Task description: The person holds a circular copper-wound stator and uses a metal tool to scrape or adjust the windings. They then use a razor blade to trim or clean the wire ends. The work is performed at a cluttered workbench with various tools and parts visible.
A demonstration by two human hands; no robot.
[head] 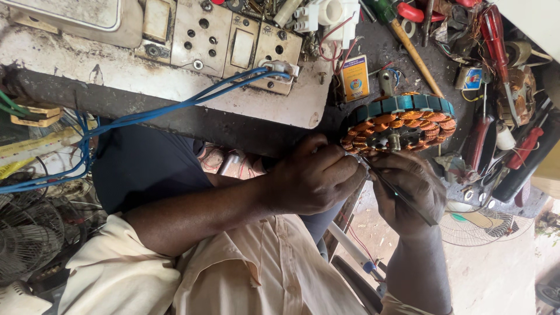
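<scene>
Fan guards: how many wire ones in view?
2. Dark fan guard at far left, below the blue cables; white fan guard at lower right, beside the right hand, which grips a thin metal tool. Clutter may hide more.

The wound stator (pixel 402 123) was placed on the workbench (pixel 373 52), right of the switch board (pixel 227 44); screwdrivers (pixel 496 41) were scattered further right, the standing fan (pixel 29 233) far left.
</scene>
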